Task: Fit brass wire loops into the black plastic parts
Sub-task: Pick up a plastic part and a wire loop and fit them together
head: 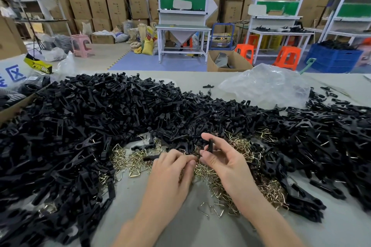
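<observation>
At the counter's near edge: your two hands meet over a scatter of brass wire loops (136, 159) lying on the grey counter (190, 226).
Right grip (220, 160): thumb and forefinger pinch one black plastic part (210, 145), held upright just above the loops; the other fingers hang loosely curled.
Left grip (170, 168): fingers curled, tips pressed together close to the foot of that part; I cannot tell whether a loop sits between them, as it would be too small to see.
Heap of black parts (100, 110): banked wide across the counter, to the left of the loops, behind them and to their right.
Step in hand: most likely seating one loop in the held part.
Next move: probably calls for a steady hold on the part while you line up the wire ends and press; thin wire may slip or spring out.
</observation>
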Tool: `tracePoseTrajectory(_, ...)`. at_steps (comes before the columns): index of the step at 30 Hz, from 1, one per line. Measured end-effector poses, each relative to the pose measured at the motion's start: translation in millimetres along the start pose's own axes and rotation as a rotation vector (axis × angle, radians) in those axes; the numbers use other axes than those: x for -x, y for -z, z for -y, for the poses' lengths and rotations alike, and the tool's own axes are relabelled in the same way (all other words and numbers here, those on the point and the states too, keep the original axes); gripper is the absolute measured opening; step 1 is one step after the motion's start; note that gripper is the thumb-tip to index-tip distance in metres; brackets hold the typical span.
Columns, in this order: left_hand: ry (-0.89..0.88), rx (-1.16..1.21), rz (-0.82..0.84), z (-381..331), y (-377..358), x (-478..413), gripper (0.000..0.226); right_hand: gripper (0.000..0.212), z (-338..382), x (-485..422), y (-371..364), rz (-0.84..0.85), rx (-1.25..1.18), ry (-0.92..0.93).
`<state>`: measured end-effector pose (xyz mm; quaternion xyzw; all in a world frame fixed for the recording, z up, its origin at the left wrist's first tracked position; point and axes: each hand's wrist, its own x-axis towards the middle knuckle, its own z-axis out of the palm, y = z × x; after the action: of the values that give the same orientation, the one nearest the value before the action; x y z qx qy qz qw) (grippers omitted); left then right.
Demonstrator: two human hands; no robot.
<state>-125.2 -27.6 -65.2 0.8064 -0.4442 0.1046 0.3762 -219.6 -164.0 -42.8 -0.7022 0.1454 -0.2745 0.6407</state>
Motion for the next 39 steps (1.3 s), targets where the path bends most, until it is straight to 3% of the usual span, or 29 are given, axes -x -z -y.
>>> tracePoseTrajectory(5, 0.177, -0.364, -0.200, 25, 19, -5, 0.026, 0.043, 1, 3, -4, 0.002, 0.057, 0.006)
tracePoseTrajectory(8, 0.322, -0.500, -0.139, 48, 30, -4, 0.031, 0.044, 2, 4, -4, 0.010, 0.047, 0.000)
tracePoseTrajectory(11, 0.320, -0.522, -0.079, 55, 30, -3, 0.024, 0.044, 3, 5, -6, 0.013, 0.036, 0.001)
tracePoseTrajectory(17, 0.306, -0.417, -0.089, 49, 28, -3, 0.012, 0.044, 2, 4, -4, 0.023, 0.051, 0.012)
tracePoseTrajectory(22, 0.253, -0.321, -0.116, 51, 30, -5, 0.023, 0.042, 0, 4, -3, 0.023, 0.039, 0.012)
tracePoseTrajectory(30, 0.162, -0.333, 0.028, 60, 34, -3, 0.020, 0.041, 0, 4, -1, -0.024, 0.002, 0.008)
tracePoseTrajectory(36, 0.213, 0.102, -0.121, 34, 40, -8, 0.033, 0.032, 3, 4, -2, -0.005, -0.002, 0.003)
tracePoseTrajectory(39, 0.183, 0.277, -0.103, 15, 30, -5, 0.020, 0.026, 3, 4, -2, 0.000, -0.033, 0.003)
